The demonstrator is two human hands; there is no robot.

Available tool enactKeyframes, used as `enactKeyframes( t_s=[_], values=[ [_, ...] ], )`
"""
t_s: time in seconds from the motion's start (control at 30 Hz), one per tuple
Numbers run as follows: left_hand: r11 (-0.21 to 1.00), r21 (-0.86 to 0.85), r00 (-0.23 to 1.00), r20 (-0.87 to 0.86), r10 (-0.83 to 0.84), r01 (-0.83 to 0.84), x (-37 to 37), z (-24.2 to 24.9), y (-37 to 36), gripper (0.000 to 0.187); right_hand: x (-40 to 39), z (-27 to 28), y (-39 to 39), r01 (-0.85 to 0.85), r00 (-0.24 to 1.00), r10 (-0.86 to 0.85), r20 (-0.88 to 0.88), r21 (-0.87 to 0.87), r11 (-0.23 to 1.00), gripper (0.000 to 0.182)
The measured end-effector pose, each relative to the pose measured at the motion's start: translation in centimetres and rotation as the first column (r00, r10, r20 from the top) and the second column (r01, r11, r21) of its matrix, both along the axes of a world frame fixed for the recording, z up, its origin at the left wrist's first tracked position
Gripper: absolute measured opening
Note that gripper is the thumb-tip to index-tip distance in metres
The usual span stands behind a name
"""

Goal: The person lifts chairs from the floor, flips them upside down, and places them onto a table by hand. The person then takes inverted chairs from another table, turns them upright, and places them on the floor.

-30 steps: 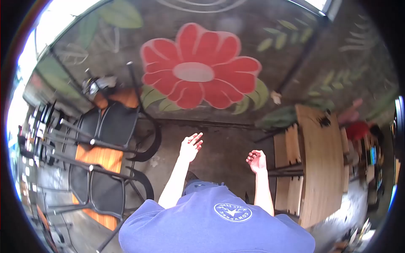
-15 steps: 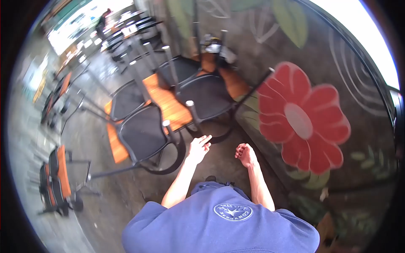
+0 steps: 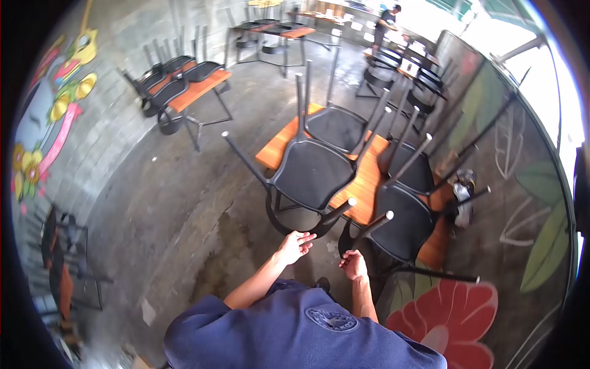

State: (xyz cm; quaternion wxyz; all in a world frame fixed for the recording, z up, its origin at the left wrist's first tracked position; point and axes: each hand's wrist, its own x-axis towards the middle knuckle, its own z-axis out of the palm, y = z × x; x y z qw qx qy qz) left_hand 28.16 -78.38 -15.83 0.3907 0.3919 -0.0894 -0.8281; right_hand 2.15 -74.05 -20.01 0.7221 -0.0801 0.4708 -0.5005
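Observation:
My left hand is in front of my body, its fingers apart and nothing held. It appears beside the curved backrest of a black chair turned upside down on a wooden table; whether it touches is unclear. Close by on the right, my right hand has its fingers curled, near the back of a second upturned black chair. What it holds, if anything, is too small to make out. Two more upturned chairs rest on the far side of this table.
Another table with upturned chairs stands at the upper left, and more tables are farther back. A person stands in the background. The painted wall runs along the right, with a bag near it.
The view has turned left, so the table and chairs now appear farther right and the left painted wall shows. My left hand stays open; my right hand remains curled.

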Motion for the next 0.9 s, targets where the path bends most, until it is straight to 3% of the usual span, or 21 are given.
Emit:
enactKeyframes(
  t_s=[0.1,0.13,0.17,0.2,0.23,0.27,0.3,0.37,0.43,0.5,0.57,0.6,0.63,0.7,0.73,0.77,0.83,0.9],
  values=[
    [0.985,-0.041,0.986,-0.011,0.165,-0.165,0.9,-0.2,1.3,0.021,-0.8,-1.5,-1.3,-0.01,0.992,0.023,-0.124,0.104,0.995,0.022],
    [0.975,-0.056,0.976,-0.037,0.214,-0.216,1.1,-0.3,2.0,0.022,-0.8,-1.2,-1.4,0.087,0.916,-0.036,-0.4,0.109,0.99,0.028],
    [0.963,-0.071,0.965,-0.063,0.255,-0.26,0.9,-0.4,2.4,0.023,-1.2,-0.9,-1.8,0.188,0.76,-0.092,-0.644,0.081,0.979,0.034],
    [0.951,-0.082,0.953,-0.088,0.291,-0.298,0.5,-0.3,2.9,0.024,-1.9,-1.0,-2.4,0.207,0.626,-0.119,-0.77,0.017,0.978,0.046],
    [0.951,-0.078,0.953,-0.077,0.292,-0.298,0.0,-0.4,3.4,0.024,-2.9,-1.3,-2.8,0.207,0.633,-0.114,-0.766,0.026,0.978,0.046],
    [0.951,-0.066,0.952,-0.073,0.296,-0.301,-0.3,-0.6,4.1,0.025,-3.7,-1.6,-3.1,0.101,0.347,-0.314,-0.884,-0.297,0.949,0.051],
    [0.952,-0.053,0.952,-0.072,0.297,-0.301,-0.6,-1.0,4.6,0.025,-4.1,-1.9,-3.5,-0.102,0.055,-0.541,-0.839,-0.544,0.833,0.056],
    [0.959,-0.042,0.959,-0.043,0.279,-0.281,-1.9,-0.7,5.3,0.026,-4.4,2.3,-4.1,-0.343,0.119,-0.448,-0.886,-0.46,0.819,0.059],
    [0.968,-0.052,0.969,-0.031,0.244,-0.245,-3.3,-0.6,6.0,0.026,-4.8,3.5,-5.7,-0.378,0.156,-0.457,-0.875,-0.481,0.791,0.054],
    [0.978,-0.051,0.98,-0.021,0.2,-0.201,-5.0,-0.5,6.4,0.026,-5.6,4.2,-7.5,-0.455,0.104,-0.506,-0.856,-0.493,0.741,0.045],
    [0.986,-0.052,0.987,-0.018,0.158,-0.159,-6.6,-0.4,6.6,0.027,-6.2,5.1,-9.2,-0.491,0.358,-0.419,-0.834,-0.55,0.676,0.034],
    [0.99,-0.056,0.991,-0.029,0.131,-0.132,-7.2,-0.4,6.5,0.027,-6.2,4.8,-10.5,-0.557,0.36,-0.309,-0.88,-0.468,0.686,0.029],
    [0.992,-0.061,0.994,-0.04,0.105,-0.108,-8.1,-0.3,6.6,0.027,-6.1,5.0,-11.0,-0.567,0.483,-0.246,-0.84,-0.514,0.644,0.025],
    [0.995,-0.074,0.997,-0.024,0.067,-0.069,-9.4,-0.1,6.7,0.027,-6.3,3.7,-11.9,-0.628,0.527,-0.002,-0.85,-0.392,0.672,0.027],
    [0.996,-0.076,0.999,-0.006,0.045,-0.045,-9.9,0.0,6.8,0.027,-6.0,3.3,-11.9,-0.58,0.499,-0.189,-0.845,-0.489,0.651,0.035],
    [0.997,-0.078,1.0,0.006,0.023,-0.022,-10.1,0.2,6.8,0.027,-5.7,3.0,-11.4,-0.539,0.473,-0.203,-0.857,-0.464,0.703,0.031],
    [0.996,-0.09,1.0,0.006,0.025,-0.024,-10.3,-0.2,6.9,0.028,-5.0,2.6,-10.3,-0.458,0.47,-0.368,-0.802,-0.579,0.675,0.027],
    [0.997,-0.079,1.0,0.005,0.015,-0.014,-9.8,-0.5,7.1,0.031,-4.6,2.5,-10.3,-0.441,0.494,-0.418,-0.763,-0.634,0.635,0.022]
  ],
)
